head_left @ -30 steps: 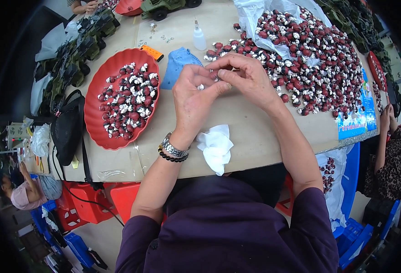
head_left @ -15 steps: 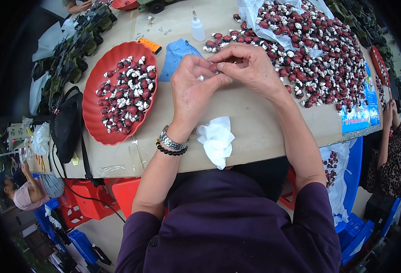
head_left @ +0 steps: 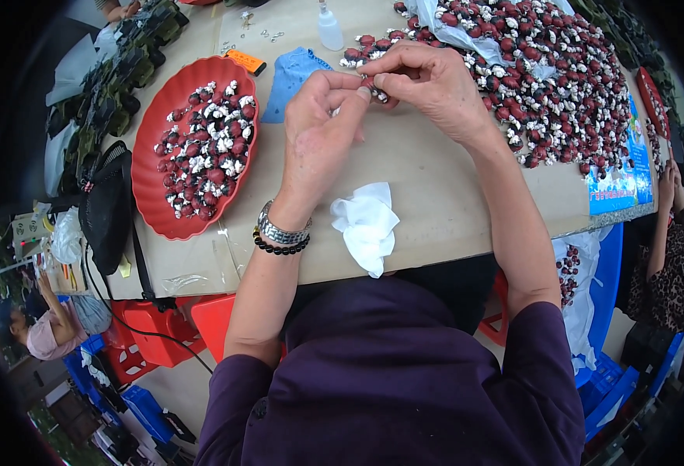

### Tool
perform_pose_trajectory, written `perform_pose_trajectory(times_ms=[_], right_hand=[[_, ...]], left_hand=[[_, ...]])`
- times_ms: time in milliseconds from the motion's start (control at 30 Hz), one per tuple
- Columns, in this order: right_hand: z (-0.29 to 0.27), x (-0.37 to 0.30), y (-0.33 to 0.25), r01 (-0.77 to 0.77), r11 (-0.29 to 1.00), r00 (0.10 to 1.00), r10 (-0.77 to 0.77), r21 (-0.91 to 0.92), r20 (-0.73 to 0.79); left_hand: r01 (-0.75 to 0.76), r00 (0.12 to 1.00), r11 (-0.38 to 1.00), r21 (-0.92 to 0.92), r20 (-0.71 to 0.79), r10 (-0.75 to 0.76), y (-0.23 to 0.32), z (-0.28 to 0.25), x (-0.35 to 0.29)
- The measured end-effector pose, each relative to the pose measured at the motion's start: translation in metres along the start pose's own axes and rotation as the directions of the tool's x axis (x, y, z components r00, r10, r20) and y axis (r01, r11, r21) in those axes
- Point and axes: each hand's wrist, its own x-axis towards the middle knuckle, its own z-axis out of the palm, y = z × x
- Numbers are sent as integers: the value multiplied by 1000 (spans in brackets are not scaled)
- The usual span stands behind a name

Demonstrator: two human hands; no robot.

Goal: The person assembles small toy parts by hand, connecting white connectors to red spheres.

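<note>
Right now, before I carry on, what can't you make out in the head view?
All in the head view:
Dark-red piece: mostly covered by fingers of the left hand and right hand; whether the left grips it is unclear.
White bit: mostly behind the left thumb.
Blue cloth: lower right hidden behind the left hand.
Shiny bits: too small to identify.

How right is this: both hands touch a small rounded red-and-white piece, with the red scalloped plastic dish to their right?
Wrong side only: the head view shows the red scalloped plastic dish to their left. The left hand and right hand do touch a small rounded red-and-white piece.
</note>
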Motion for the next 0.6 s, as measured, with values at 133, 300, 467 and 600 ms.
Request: perform_pose_trajectory(times_ms=[133, 300, 467, 600], right_hand=[[1, -1, -3, -25, 999, 1000, 25, 45, 15], [2, -2, -5, -36, 998, 999, 34, 60, 22], [2, -2, -5, -28, 999, 999, 27, 38, 19], [3, -2, -4, -33, 999, 999, 33, 40, 10]], left_hand=[[-7, 1000, 998, 60, -15, 8, 1, 0, -1], [-25, 999, 988, 151, -37, 31, 0, 1, -1], [-59, 996, 978, 202, -55, 71, -1, 2, -1], [-165, 981, 944, 285, -52, 187, -9, 0, 2]])
